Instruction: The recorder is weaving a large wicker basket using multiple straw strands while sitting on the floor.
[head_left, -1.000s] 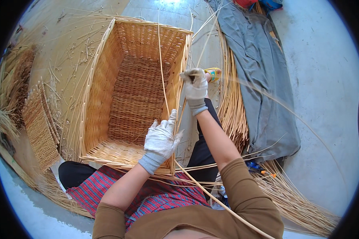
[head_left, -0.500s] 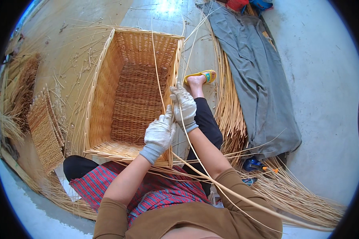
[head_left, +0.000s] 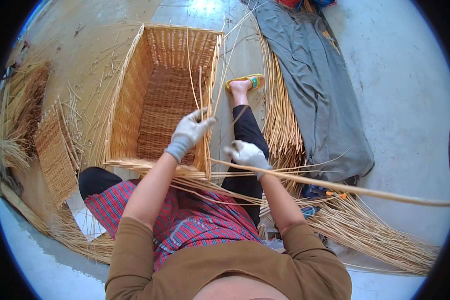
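A rectangular wicker basket (head_left: pixel 116 100) lies in front of me, its opening toward me and its woven bottom a darker brown. My left hand (head_left: pixel 190 131), in a whitish work glove, is closed at the basket's right rim, around the thin canes standing along it. Loose long canes (head_left: pixel 190 62) rise from that rim. My right hand (head_left: pixel 249 154), also gloved, is apart from the basket, to its right over my leg. Its fingers are curled and slightly blurred; what they hold, if anything, cannot be made out. A thicker cane (head_left: pixel 335 187) passes from the basket's near right corner out to the right.
Bundles of peeled canes (head_left: pixel 280 115) lie on the right, partly under a grey cloth (head_left: pixel 315 95). More canes (head_left: pixel 380 235) spread at the lower right, with a blue-and-orange tool (head_left: pixel 315 191) beside them. Woven panels (head_left: pixel 57 155) and brown bundles stand at the left. Offcuts litter the floor.
My right hand has left the rim and moved down and right. My left hand has shifted up along the rim. The thick cane has swung upward at its right end.
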{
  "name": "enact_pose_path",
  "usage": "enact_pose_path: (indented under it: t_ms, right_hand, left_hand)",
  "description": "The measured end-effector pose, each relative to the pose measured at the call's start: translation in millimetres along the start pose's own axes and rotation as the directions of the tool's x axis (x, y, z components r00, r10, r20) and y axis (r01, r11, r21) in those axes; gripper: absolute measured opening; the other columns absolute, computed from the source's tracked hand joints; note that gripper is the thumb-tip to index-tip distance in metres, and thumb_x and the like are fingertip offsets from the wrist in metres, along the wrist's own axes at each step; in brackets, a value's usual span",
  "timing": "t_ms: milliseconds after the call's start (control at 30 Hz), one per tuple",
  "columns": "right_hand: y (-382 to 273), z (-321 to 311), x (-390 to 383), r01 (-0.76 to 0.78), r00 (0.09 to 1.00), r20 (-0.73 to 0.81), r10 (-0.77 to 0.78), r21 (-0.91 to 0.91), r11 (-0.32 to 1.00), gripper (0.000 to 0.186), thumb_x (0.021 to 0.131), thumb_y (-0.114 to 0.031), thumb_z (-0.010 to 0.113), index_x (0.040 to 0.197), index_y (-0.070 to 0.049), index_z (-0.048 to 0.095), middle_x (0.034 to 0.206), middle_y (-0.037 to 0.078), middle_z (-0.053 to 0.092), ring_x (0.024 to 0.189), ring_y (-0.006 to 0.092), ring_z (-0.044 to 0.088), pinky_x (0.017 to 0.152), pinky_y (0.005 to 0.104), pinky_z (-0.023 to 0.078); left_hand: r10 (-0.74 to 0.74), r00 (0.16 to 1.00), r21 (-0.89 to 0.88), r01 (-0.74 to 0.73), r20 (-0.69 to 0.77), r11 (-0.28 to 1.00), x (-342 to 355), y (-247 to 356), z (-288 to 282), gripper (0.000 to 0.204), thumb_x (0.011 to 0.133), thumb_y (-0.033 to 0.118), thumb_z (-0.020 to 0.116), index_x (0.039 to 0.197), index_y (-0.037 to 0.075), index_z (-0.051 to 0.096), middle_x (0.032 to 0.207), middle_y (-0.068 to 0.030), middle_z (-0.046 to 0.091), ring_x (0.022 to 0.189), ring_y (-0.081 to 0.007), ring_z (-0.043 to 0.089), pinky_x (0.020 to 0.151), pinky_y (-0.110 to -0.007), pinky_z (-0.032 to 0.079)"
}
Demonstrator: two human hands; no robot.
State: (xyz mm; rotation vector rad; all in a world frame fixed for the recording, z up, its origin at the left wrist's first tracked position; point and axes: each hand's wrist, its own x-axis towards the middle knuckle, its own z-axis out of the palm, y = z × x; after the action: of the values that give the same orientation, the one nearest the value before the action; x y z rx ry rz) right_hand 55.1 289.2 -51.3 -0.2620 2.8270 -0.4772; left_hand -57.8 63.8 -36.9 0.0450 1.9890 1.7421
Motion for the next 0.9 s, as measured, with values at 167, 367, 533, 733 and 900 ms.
enact_pose_path:
  t_ms: [167,367,533,733,900]
  right_hand:
    - [-161.0,-100.2,-80.0,-0.070,0.995,0.088,0.054,0.201,0.977,0.047,0.090,-0.048,0.059,0.109,-0.006,0.067,0.088,0.016,0.070,0.082,0.0340,0.069,0.075,0.0403,0.054]
    - [-237.6,-100.5,-29.3,-0.317,0.930,0.174,0.323,-0.059,0.947,0.085,0.089,-0.048,0.062,0.150,0.001,0.027,0.144,0.032,0.040,0.090,0.0345,0.070,0.077,0.0415,0.056]
    - [-216.0,-73.8,-12.3,-0.418,0.897,0.167,0.409,0.023,0.908,0.105,0.084,-0.056,0.064,0.153,0.002,0.011,0.144,0.041,0.032,0.094,0.0423,0.068,0.077,0.0450,0.056]
    - [-198.8,-72.2,-17.9,-0.340,0.938,0.126,0.323,0.151,0.928,0.114,0.079,-0.060,0.068,0.154,0.001,0.007,0.145,0.041,0.029,0.097,0.0470,0.066,0.080,0.0468,0.055]
    - [-193.0,-87.0,-23.9,-0.246,0.963,0.168,0.209,0.242,0.939,0.102,0.075,-0.067,0.066,0.151,-0.008,0.031,0.142,0.043,0.031,0.113,0.0501,0.057,0.095,0.0489,0.049]
  left_hand:
    - [-0.055,0.998,-0.189,0.055,0.005,0.981,15.4,13.7,-14.0,0.046,0.090,0.038,0.071,0.117,0.001,0.069,0.105,-0.0016,0.071,0.093,-0.0088,0.059,0.087,-0.025,0.047]
    - [-0.081,0.996,-0.239,0.086,0.031,0.967,32.9,-29.5,-28.8,0.047,0.088,0.041,0.072,0.115,0.003,0.070,0.106,-0.0011,0.070,0.095,-0.0085,0.058,0.087,-0.025,0.046]
    - [-0.165,0.986,-0.118,0.168,0.035,0.979,16.2,14.6,-18.9,0.049,0.084,0.039,0.077,0.118,0.004,0.070,0.101,-0.0027,0.072,0.090,-0.0083,0.060,0.086,-0.026,0.048]
    - [0.171,0.895,-0.153,-0.253,-0.411,0.955,8.2,73.6,-17.2,0.060,0.085,0.013,0.076,0.138,0.003,0.049,0.101,-0.0082,0.068,0.076,-0.0119,0.064,0.067,-0.026,0.055]
    - [0.253,0.851,-0.118,-0.342,-0.461,0.932,3.7,107.1,-41.6,0.039,0.092,0.015,0.067,0.129,0.006,0.060,0.089,-0.0018,0.064,0.053,-0.0053,0.053,0.042,-0.021,0.048]
